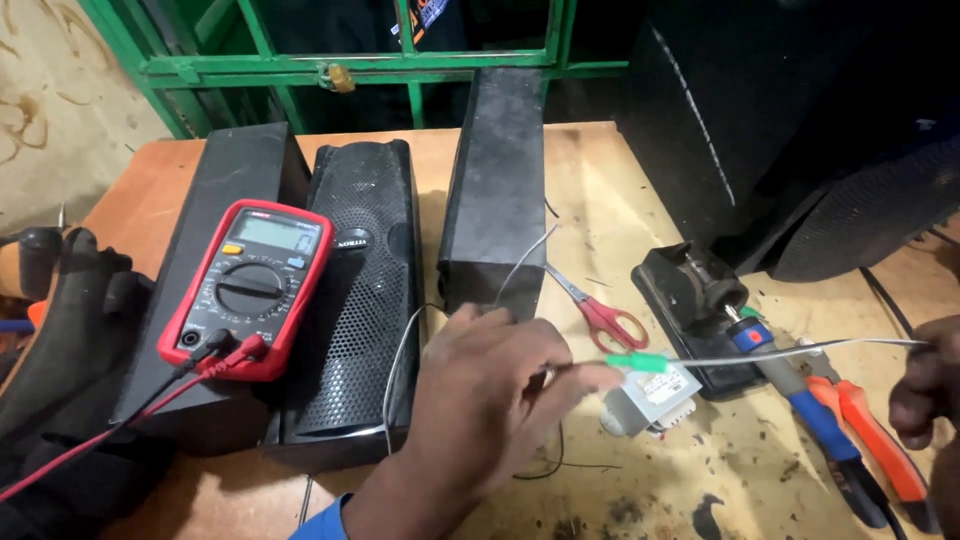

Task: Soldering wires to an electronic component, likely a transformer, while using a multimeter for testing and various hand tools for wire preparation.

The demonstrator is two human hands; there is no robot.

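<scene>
A: Your left hand [490,390] is sitting near the middle of the bench, fingers curled and pinching a thin silver wire [780,352] that carries a short green sleeve [637,362]. The wire is running out toward three o'clock.

B: And your right hand [928,382]?

A: It is showing only at the three o'clock edge, fingers closing on the far end of that same wire, so the strand is stretching between your two hands.

B: What is lying under the wire?

A: A small grey transformer [650,398] is sitting just below the green sleeve. At two o'clock from your left hand a black soldering stand [690,300] is holding a blue-handled soldering iron [800,400], with orange-handled pliers [875,440] beside it. Red-handled scissors [600,312] are lying at one o'clock.

B: Any labels?

A: At ten o'clock a red multimeter [248,288] with a grey screen and a small yellow button is resting on a black speaker box [225,200], its red and black leads [120,420] trailing to eight o'clock. The mesh-fronted speaker [365,300] beside it is bearing a small pale strip of lettering near its top. A third black speaker [497,190] is standing at twelve o'clock.
</scene>
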